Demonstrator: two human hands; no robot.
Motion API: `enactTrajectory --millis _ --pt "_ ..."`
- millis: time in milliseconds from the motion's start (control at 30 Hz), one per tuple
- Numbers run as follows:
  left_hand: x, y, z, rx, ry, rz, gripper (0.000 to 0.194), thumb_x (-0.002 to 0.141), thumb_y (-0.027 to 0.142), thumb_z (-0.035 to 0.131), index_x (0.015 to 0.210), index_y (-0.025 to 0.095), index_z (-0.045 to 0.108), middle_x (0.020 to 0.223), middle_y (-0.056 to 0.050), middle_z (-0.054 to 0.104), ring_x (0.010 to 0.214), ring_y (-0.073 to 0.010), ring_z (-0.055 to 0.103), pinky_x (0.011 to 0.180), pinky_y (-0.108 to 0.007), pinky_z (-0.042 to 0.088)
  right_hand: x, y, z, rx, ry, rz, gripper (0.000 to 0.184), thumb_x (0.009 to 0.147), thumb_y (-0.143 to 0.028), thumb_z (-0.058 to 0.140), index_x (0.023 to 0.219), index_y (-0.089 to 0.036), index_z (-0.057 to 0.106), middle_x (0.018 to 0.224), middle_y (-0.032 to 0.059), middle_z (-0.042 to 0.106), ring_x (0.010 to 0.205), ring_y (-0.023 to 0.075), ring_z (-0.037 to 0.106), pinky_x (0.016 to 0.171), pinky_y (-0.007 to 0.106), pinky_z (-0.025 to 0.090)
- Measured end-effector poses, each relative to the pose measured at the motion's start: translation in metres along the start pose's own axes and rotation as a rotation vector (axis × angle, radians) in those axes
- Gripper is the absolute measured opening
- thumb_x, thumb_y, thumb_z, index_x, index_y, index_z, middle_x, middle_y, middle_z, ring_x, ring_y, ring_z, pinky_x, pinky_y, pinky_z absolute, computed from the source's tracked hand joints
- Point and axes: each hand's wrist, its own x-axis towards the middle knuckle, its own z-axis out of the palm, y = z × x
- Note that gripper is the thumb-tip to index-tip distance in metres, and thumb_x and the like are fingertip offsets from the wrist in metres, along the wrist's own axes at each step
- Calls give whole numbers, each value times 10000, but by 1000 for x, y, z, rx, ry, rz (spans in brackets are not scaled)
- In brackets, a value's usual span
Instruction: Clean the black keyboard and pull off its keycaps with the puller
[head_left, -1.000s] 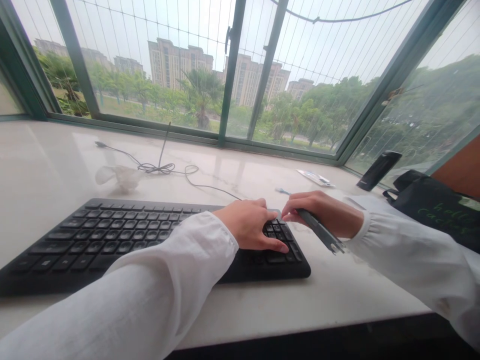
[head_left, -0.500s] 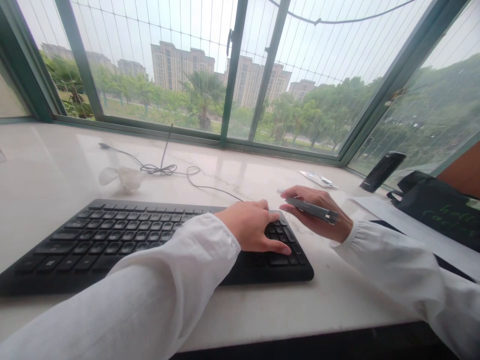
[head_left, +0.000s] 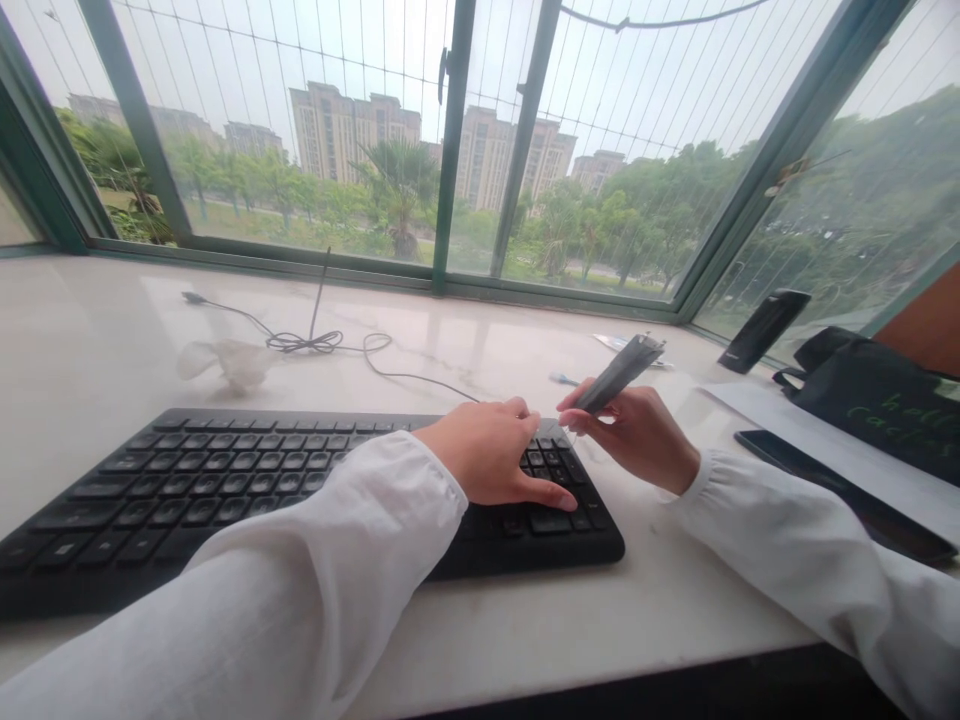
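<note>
My left hand (head_left: pixel 487 455) lies over the right side of a black keyboard (head_left: pixel 217 470), with the thumb stretched across the number pad and the fingers spread. It holds nothing that I can see. Just beyond the keyboard's right end, my right hand (head_left: pixel 645 435) pinches a dark grey stick-shaped tool (head_left: pixel 619 375). Small metal prongs show at the tool's raised upper end; its lower end sits between thumb and fingers, close to the top right corner keys. A pale blue-tipped thin item (head_left: pixel 562 379) pokes out behind the right fingertips; whether it is held is unclear.
Behind the keyboard lie a coiled cable (head_left: pixel 307 341) and a crumpled whitish translucent piece (head_left: pixel 229 365). On the right are a dark phone-like slab (head_left: pixel 840 490), white paper (head_left: pixel 780 420), a black bag (head_left: pixel 885 400) and a black upright object (head_left: pixel 765 330). Windows (head_left: pixel 450 200) border the back.
The tool in my right hand has swung from pointing right to pointing up and right. My left hand stays on the number pad. The view has shifted slightly.
</note>
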Motion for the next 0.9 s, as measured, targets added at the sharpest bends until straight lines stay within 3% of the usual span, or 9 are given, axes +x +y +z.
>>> enactTrajectory --millis 133,400,533,700,900 --pt "0 0 -1 23 -9 -5 934 752 878 375 1356 182 526 1264 -130 575 1039 -312 619 888 -388 482 7 3 2 158 -74 9 402 910 -539 561 776 -172 659 659 27 665 559 130 610 554 236 492" --pt "1 0 1 37 -5 -3 918 759 879 358 1344 192 530 1255 -124 575 1009 -302 624 865 -380 480 12 6 5 173 -134 -32 545 926 -639 442 689 -174 600 601 30 641 530 120 575 541 240 440" --pt "0 0 2 30 3 2 900 767 864 385 1338 185 533 1252 -125 579 1040 -308 617 896 -384 475 10 8 9 212 -145 16 622 903 -719 381 664 -177 572 597 37 622 539 129 561 549 259 432" --pt "0 -1 2 23 3 3 894 774 856 391 1350 185 524 1259 -123 578 1055 -309 613 916 -389 472 11 8 11 250 -185 135 557 913 -683 408 735 -180 569 586 11 593 552 136 551 583 272 440" --pt "1 -1 2 27 7 12 879 775 853 397 1329 185 535 1255 -123 581 1058 -303 615 924 -380 469 12 8 13 226 -215 172 543 938 -640 391 662 -190 517 596 8 572 567 134 524 594 276 417"
